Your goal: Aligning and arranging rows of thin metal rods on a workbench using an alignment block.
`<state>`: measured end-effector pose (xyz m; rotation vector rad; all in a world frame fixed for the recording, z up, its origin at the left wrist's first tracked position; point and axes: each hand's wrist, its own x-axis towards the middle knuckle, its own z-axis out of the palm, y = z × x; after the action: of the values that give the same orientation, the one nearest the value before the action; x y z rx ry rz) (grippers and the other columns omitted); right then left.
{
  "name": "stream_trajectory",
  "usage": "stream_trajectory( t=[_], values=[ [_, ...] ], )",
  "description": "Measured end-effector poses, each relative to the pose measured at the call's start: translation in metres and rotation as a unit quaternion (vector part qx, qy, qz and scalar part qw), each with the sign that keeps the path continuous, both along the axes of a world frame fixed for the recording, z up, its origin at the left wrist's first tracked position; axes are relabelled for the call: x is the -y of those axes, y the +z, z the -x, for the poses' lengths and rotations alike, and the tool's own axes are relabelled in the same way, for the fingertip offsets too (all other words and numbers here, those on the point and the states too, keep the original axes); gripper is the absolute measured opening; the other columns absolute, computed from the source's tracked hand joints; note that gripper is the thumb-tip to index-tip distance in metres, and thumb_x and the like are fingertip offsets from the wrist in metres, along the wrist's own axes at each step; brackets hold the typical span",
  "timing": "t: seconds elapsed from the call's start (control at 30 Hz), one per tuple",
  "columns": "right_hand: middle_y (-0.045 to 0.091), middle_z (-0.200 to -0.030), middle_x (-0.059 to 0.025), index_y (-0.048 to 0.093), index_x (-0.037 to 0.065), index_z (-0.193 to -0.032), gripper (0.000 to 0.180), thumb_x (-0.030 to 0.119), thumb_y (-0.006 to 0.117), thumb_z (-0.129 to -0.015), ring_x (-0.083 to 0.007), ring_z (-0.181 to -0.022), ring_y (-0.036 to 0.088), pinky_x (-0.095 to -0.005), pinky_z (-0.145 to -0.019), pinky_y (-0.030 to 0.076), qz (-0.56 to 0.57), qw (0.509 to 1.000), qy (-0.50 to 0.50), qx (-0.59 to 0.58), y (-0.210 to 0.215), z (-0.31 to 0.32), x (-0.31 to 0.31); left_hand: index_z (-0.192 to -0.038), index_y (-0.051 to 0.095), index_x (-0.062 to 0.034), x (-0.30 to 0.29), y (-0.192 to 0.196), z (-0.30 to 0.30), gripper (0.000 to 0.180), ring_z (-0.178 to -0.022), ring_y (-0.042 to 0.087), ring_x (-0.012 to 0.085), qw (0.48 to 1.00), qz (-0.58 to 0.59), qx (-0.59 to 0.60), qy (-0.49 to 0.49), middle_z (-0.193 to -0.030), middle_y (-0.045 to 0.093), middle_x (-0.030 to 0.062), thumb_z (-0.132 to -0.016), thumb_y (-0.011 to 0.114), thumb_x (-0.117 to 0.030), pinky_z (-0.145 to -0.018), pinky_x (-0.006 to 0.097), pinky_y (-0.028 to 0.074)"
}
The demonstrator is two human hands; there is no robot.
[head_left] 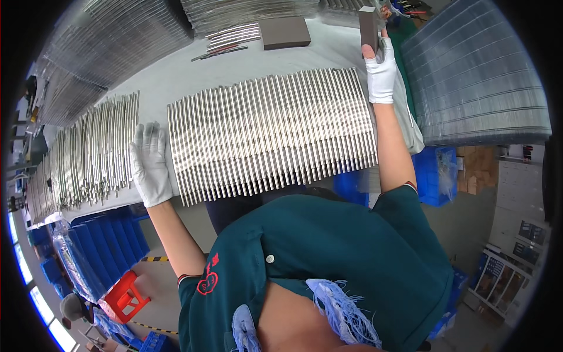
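We have a broad row of shiny metal rods [272, 129] laid side by side on the table [158, 79], and we place everything else from it. Our left hand [151, 165], in a white glove, is just beside the row's left end, spread out flat with the fingers extended. To the left of the hand, and so farther from the row, lies a second batch of thin rods [94, 149], its ends uneven; we cannot tell whether the hand touches it.

Our right hand [381, 73], gloved too but with the thumb tip bare, is beyond the row's far right corner. It pinches a grey-brown block [368, 30], which points away from the row, between thumb and fingers; most of the fingers are hidden behind it.

Beyond the row's far edge, well apart from it, we see a flat block [285, 33] lying down, with a few loose rods [234, 37] just to its left. Past the row's right end stands a big stack wrapped in clear plastic [478, 82]. On the near side of the row is our green shirt [334, 246]. Below and left of the row are blue bins [108, 240] and a red stool [128, 296].
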<state>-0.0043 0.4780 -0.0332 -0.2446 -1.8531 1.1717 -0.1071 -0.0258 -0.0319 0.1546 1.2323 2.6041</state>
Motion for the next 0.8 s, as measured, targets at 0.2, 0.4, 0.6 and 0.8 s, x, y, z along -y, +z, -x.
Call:
stream_trajectory(
  t=[0.2, 0.4, 0.6, 0.8],
  values=[
    [0.05, -0.141, -0.0169, 0.038, -0.006, -0.145, 0.077, 0.031, 0.075, -0.089, -0.0214, -0.124, 0.052, -0.0301, -0.105, 0.041, 0.019, 1.0, -0.006, 0.003, 0.009, 0.001, 0.012, -0.145, 0.04, 0.0002, -0.003, 0.01, -0.008, 0.055, -0.137, 0.04, 0.0315, 0.999, 0.024, 0.018, 0.037, -0.142, 0.046, 0.0197, -0.103, 0.048, -0.034, -0.12, 0.043, 0.031],
    [0.053, -0.138, -0.0156, 0.038, -0.003, -0.147, 0.078, 0.041, 0.071, -0.091, -0.021, -0.121, 0.052, -0.0299, -0.105, 0.039, 0.012, 0.999, -0.036, 0.03, 0.008, -0.004, 0.009, -0.127, 0.062, -0.0021, -0.024, 0.032, -0.05, 0.048, -0.132, 0.05, 0.0287, 0.716, 0.572, -0.397, -0.062, -0.13, 0.062, 0.0154, -0.093, 0.065, -0.036, -0.115, 0.047, 0.03],
    [0.049, -0.143, -0.0136, 0.039, -0.001, -0.147, 0.075, 0.034, 0.073, -0.09, -0.0228, -0.128, 0.049, -0.0314, -0.109, 0.037, -0.018, 0.999, -0.028, 0.007, 0.012, -0.003, 0.005, -0.138, 0.051, -0.0053, -0.042, 0.048, -0.113, 0.078, -0.135, 0.045, 0.0325, 0.549, 0.649, -0.506, -0.143, -0.142, 0.052, 0.0149, -0.075, 0.076, -0.044, -0.115, 0.05, 0.028],
    [0.052, -0.142, -0.0135, 0.047, 0.009, -0.145, 0.066, 0.038, 0.071, -0.091, -0.0234, -0.124, 0.055, -0.0339, -0.105, 0.042, -0.09, 0.97, 0.172, 0.144, 0.048, -0.002, 0.082, -0.134, 0.052, -0.0065, -0.055, 0.039, -0.119, 0.07, -0.13, 0.047, 0.0292, 0.525, 0.672, -0.514, -0.095, -0.133, 0.055, 0.013, -0.072, 0.078, -0.023, -0.113, 0.047, 0.031]
  ],
)
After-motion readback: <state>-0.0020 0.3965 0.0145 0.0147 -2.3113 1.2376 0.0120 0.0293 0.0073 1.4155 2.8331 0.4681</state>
